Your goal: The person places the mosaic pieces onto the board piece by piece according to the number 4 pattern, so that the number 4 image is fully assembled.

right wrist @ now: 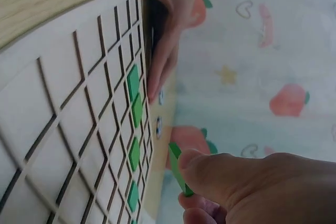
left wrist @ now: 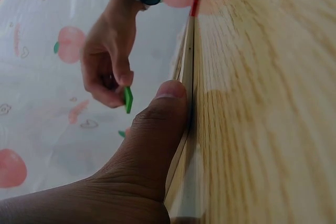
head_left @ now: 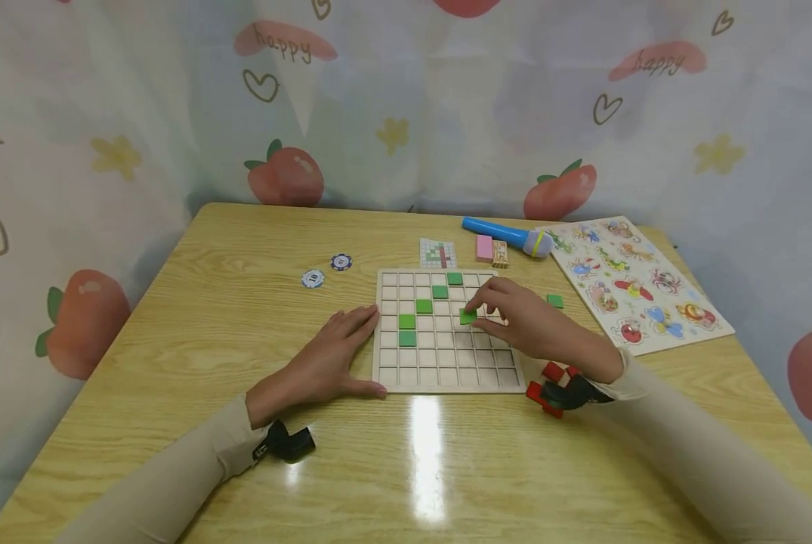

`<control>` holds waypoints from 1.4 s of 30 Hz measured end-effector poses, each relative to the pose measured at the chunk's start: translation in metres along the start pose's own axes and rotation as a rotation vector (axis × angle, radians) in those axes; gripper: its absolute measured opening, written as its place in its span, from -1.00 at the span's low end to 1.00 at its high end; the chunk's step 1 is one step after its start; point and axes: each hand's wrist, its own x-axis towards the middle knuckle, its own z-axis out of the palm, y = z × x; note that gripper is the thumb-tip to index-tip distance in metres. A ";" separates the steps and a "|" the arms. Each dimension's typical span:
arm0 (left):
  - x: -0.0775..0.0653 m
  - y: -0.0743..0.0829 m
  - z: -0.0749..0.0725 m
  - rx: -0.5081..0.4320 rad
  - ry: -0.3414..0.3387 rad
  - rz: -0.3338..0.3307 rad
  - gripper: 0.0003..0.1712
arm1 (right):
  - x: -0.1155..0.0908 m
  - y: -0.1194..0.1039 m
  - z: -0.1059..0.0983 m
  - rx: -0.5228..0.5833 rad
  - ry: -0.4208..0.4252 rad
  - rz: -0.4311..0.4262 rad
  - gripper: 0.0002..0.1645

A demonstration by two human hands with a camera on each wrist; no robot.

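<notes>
A pale wooden grid board (head_left: 446, 355) lies on the table with several green square tiles (head_left: 424, 306) set in its cells, stepping diagonally up to the right. My right hand (head_left: 524, 317) pinches another green tile (right wrist: 180, 169) between thumb and fingers, above the board's right half. In the left wrist view that tile hangs clear of the board. My left hand (head_left: 334, 359) rests at the board's left edge, its thumb (left wrist: 163, 108) along the near corner and its straight fingers against the side.
Red blocks (head_left: 553, 371) lie under my right wrist, and one loose green tile (head_left: 555, 301) is right of the board. Behind stand a pattern card (head_left: 438, 254), a pink block (head_left: 483, 248), a small box (head_left: 500, 254) and a blue toy microphone (head_left: 507, 234). Poker chips (head_left: 313, 279) and an animal puzzle board (head_left: 633, 283) flank these.
</notes>
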 end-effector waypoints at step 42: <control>0.001 -0.002 0.001 0.004 -0.036 -0.023 0.52 | 0.015 -0.006 0.016 0.033 -0.021 -0.097 -0.81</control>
